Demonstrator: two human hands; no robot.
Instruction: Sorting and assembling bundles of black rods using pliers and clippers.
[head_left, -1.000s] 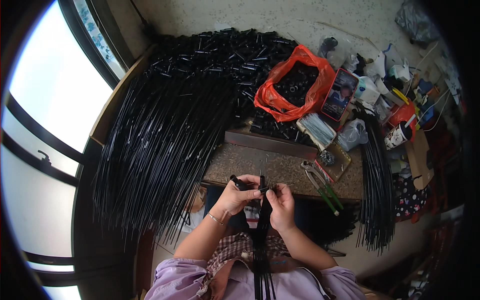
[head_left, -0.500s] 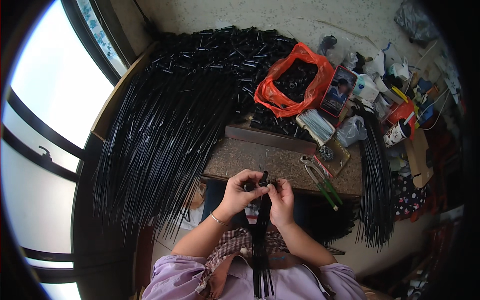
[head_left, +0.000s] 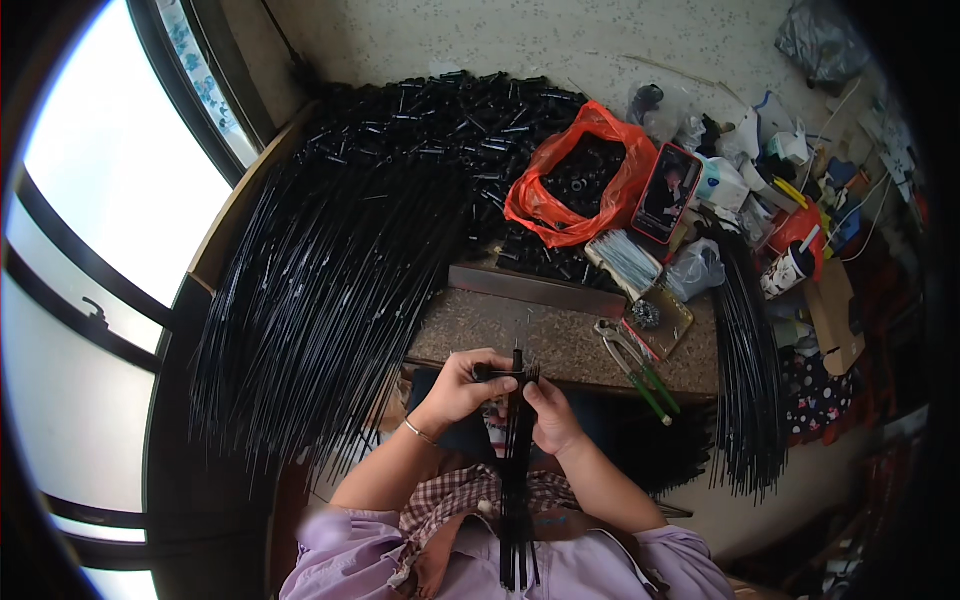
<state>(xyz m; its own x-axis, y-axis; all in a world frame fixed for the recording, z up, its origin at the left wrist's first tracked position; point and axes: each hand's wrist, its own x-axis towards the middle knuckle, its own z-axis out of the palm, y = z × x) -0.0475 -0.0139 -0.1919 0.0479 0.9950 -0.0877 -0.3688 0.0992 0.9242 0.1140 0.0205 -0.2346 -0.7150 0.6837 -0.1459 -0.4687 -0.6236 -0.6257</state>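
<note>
Above my lap, at the table's front edge, my two hands meet at a bundle of thin black rods. The rods hang down toward my chest. My left hand, with a bracelet at the wrist, is closed around a short black tube lying crosswise by the rod tops. One rod end stands up past its fingers. My right hand pinches the upper ends of the bundle between thumb and fingers. How the tube and rods touch is too dark and small to make out.
A mass of long black rods covers the table's left, with black tubes heaped behind. An orange bag of black parts, a phone, metal pins and green-handled pliers lie right. More rods hang over the edge.
Both hands have come slightly lower and nearer to me. The black tube has turned crosswise in my left hand, and the rod tops show more plainly at my right fingers.
</note>
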